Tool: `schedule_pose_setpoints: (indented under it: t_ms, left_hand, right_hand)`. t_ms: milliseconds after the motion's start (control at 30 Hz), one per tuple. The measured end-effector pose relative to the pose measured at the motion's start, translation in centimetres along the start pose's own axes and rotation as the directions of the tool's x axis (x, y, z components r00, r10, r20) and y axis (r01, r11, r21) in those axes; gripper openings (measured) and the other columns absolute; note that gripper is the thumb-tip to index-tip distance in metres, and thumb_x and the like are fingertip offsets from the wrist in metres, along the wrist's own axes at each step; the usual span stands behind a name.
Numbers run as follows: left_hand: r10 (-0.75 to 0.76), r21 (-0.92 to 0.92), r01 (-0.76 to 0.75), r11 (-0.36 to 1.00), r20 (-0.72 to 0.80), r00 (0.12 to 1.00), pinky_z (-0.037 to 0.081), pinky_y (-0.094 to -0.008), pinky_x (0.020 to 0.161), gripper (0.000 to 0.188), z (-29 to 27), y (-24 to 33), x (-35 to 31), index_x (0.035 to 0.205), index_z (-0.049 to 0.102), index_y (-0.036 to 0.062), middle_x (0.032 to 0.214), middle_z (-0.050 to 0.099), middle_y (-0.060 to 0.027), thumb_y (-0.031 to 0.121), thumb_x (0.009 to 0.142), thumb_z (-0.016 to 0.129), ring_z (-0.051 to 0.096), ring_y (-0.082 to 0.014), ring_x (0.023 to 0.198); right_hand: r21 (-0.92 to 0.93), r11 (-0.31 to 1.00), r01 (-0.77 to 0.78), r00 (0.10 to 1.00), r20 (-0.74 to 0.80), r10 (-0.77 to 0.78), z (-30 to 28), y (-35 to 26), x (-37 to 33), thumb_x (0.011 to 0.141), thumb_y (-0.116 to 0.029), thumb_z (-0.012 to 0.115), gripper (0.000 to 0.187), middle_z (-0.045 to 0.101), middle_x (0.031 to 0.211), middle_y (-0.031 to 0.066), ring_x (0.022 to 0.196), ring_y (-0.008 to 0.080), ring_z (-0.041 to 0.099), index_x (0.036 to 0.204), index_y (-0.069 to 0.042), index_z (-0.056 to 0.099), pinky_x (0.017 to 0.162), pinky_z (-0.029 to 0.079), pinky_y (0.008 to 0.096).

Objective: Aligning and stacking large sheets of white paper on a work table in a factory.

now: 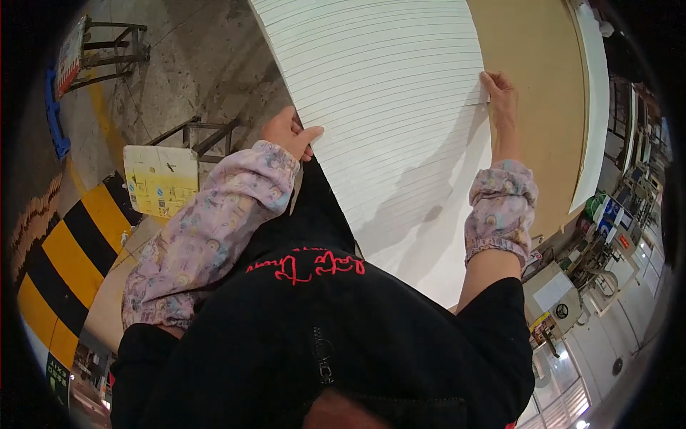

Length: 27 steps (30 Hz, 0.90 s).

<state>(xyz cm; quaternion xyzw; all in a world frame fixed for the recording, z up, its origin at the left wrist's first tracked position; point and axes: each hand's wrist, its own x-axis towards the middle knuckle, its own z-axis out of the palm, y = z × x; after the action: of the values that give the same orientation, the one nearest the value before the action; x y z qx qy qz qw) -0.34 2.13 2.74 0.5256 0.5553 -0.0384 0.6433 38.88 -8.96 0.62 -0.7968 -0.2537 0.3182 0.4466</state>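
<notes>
At far left, a blue plastic object (56, 121) lies on the grey concrete floor (207, 64), near a black-and-yellow striped panel (75, 250). Right of these stand a dark metal-framed stand (118, 44) and a low stool with a worn yellow-and-white square top (161, 179), the latter near the left forearm. The left hand (289, 134) grips the left edge of a large white sheet with thin parallel lines (382, 86), thumb on top. The sheet lies between both hands; the black garment (307, 307) hides its near-left edge. The right hand's (502, 93) fingers pinch the right edge, beside a tan flat counter (536, 64). Grey machinery (561, 300) stands at far right.
</notes>
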Motion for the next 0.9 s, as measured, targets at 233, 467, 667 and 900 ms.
schedule_pose_setpoints:
  t_ms: [233,467,667,900]
  left_hand:
    - [0.006,0.010,-0.006,1.000,-0.031,0.999,0.047,-0.0236,0.040,0.026,0.6,0.3,-0.2,0.095,0.050,-0.0041,0.065,0.055,-0.0078,0.008,0.076,0.062,0.056,-0.0121,0.046]
    - [0.219,-0.073,-0.220,0.973,-0.024,0.975,0.049,-0.0249,0.046,0.030,1.3,-2.9,0.7,0.089,0.046,-0.0023,0.069,0.056,-0.0104,0.012,0.072,0.066,0.058,-0.0133,0.052]
    - [0.163,-0.190,-0.151,0.970,0.050,0.985,0.049,-0.0255,0.054,0.043,0.9,-3.8,-0.2,0.104,0.040,-0.0025,0.083,0.054,-0.0115,0.002,0.070,0.066,0.057,-0.0151,0.069]
    - [0.279,-0.092,-0.282,0.955,-0.042,0.959,0.047,-0.0259,0.057,0.045,1.7,-5.2,0.4,0.097,0.042,0.0011,0.072,0.058,-0.0098,0.012,0.064,0.072,0.058,-0.0146,0.061]
  right_hand:
    - [-0.038,0.996,0.075,0.992,-0.103,-0.079,0.2,0.4,-0.2,0.077,-0.011,0.063,0.011,0.059,0.073,0.0011,0.066,0.0079,0.051,0.081,-0.001,0.063,0.063,0.040,0.0210]
    - [-0.165,0.986,-0.012,0.980,-0.198,-0.021,-0.1,0.3,-0.8,0.076,-0.013,0.064,0.017,0.059,0.073,0.0028,0.065,0.0086,0.051,0.085,0.001,0.062,0.061,0.041,0.0214]
    - [-0.173,0.984,-0.045,0.941,-0.338,-0.016,1.4,-0.3,-7.3,0.076,-0.014,0.063,0.040,0.061,0.081,0.0089,0.072,0.0114,0.055,0.108,0.006,0.050,0.066,0.043,0.0226]
    - [0.239,0.962,-0.130,0.907,-0.363,0.213,4.4,-2.7,-9.9,0.076,-0.014,0.063,0.053,0.059,0.093,0.0130,0.079,0.0164,0.059,0.118,0.007,0.039,0.062,0.042,0.0236]
